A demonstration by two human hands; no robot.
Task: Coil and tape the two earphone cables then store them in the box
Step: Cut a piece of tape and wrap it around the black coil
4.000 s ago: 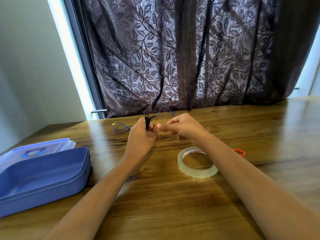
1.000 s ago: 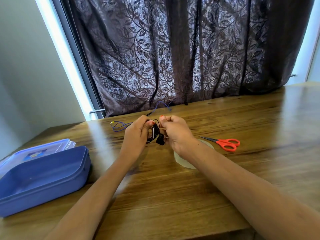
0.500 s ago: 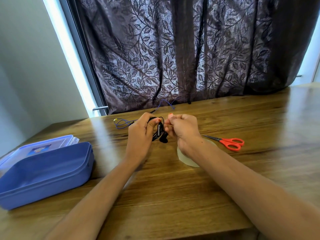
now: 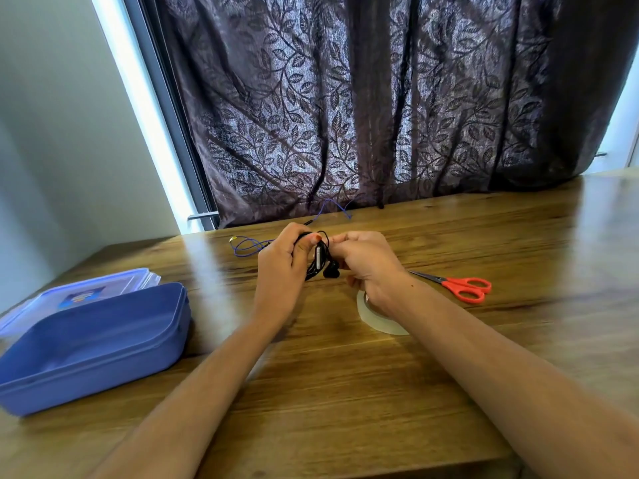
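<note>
**Fig. 1. The person's two arms, seen from the head camera.**
Both limbs are bare along all of their visible length, from the frame's lower edge to the fingertips. The left forearm (image 4: 193,385) and right forearm (image 4: 501,368) look slim, and they widen toward the lower edge under the wide-angle lens. The left grip (image 4: 280,261) shows a thumbnail (image 4: 314,238) painted orange-red. The right grip (image 4: 363,261) shows rounded knuckles, but its nails are too small to tell apart. A small dark spot (image 4: 414,285) marks the right wrist.
</note>
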